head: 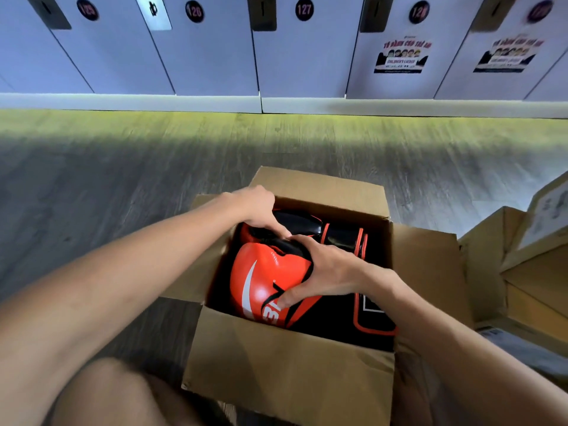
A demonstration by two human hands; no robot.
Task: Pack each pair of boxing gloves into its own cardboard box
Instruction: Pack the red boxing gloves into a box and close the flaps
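Cardboard box [285,364], brown and open-topped, sits on the grey plank floor [123,186] holding two padded boxing gloves: orange front glove [261,281], black-and-orange rear glove [307,224]. Right hand [325,265] grips the orange front glove, thumb and fingers curled round it; left hand [258,207] presses straight fingers on its far edge.

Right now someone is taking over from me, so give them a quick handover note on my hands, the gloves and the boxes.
Left hand: fingers press down where the two gloves meet.
Right hand: grips the near glove, thumb on its front.
The near glove and the far glove both lie inside the open box.
Done: this pair is in.
Left: settle the near glove and close the flaps.
More cardboard boxes stand to the right; contents not visible.
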